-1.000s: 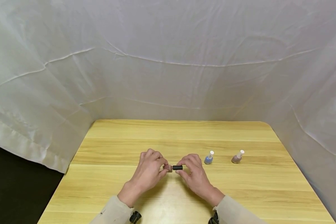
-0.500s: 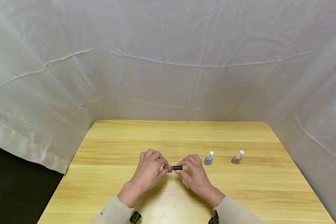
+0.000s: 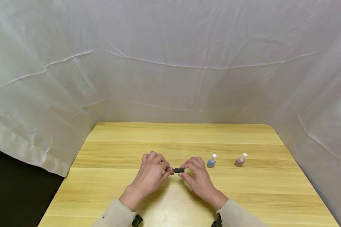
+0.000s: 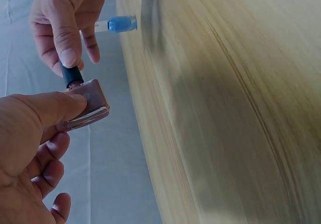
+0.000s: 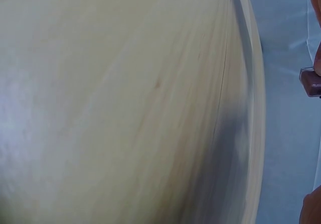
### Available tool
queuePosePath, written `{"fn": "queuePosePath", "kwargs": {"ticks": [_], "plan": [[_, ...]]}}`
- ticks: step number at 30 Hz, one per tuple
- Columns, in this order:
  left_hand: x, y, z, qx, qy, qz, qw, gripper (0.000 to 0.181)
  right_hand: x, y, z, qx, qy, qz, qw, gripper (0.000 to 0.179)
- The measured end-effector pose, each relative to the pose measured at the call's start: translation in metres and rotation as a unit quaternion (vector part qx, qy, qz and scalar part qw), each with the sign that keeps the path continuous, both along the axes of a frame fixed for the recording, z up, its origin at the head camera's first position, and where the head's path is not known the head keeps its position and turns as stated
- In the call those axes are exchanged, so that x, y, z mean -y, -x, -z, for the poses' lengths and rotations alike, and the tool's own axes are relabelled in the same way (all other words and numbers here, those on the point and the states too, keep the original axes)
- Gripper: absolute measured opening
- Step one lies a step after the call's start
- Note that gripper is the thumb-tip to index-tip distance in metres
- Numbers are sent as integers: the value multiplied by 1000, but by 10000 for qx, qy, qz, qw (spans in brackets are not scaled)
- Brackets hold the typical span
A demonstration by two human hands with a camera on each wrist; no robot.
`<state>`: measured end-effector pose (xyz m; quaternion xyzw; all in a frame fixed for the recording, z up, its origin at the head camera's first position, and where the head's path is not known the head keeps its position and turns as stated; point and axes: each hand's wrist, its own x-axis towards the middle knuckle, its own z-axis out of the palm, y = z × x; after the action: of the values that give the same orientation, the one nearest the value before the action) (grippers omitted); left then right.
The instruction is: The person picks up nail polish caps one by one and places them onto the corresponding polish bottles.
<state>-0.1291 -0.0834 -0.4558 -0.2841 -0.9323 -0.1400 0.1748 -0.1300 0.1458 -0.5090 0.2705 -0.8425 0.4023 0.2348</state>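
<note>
A nail polish bottle (image 4: 90,99) of mauve-brown glass, with a black cap (image 3: 179,170), lies sideways between the two hands above the table. My left hand (image 3: 148,177) pinches the glass body between thumb and fingers; in the left wrist view its other fingers curl loosely beneath. With thumb and fingertips, my right hand (image 3: 198,176) grips the black cap from the other end. Cap and bottle neck stand in line, with a thin bit of neck showing between them. Only a corner of the bottle shows in the right wrist view, at its right edge.
Right of the hands, a blue nail polish bottle (image 3: 211,163) with a white cap stands upright on the wooden table (image 3: 164,135). Farther right stands a mauve bottle (image 3: 239,162), also white-capped. A pale cloth (image 3: 170,82) surrounds the table's back and sides.
Both hands keep their grip on the bottle and cap, almost unmoved. The black cap has shifted very slightly left; the standing bottles stay put.
</note>
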Motion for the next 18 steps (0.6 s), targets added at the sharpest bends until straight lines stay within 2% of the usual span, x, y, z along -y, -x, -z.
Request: {"fn": "queuePosePath", "kwargs": {"ticks": [9, 15, 18], "plan": [[0, 1, 1, -134, 20, 55, 9999, 12, -1, 2, 2, 66, -116, 76, 9999, 17], [1, 1, 2, -125, 11, 16, 9999, 12, -1, -3, 0, 363, -209, 220, 9989, 33], [1, 1, 2, -104, 37, -29, 9999, 11, 0, -3, 0, 328, -145, 157, 9992, 37]]}}
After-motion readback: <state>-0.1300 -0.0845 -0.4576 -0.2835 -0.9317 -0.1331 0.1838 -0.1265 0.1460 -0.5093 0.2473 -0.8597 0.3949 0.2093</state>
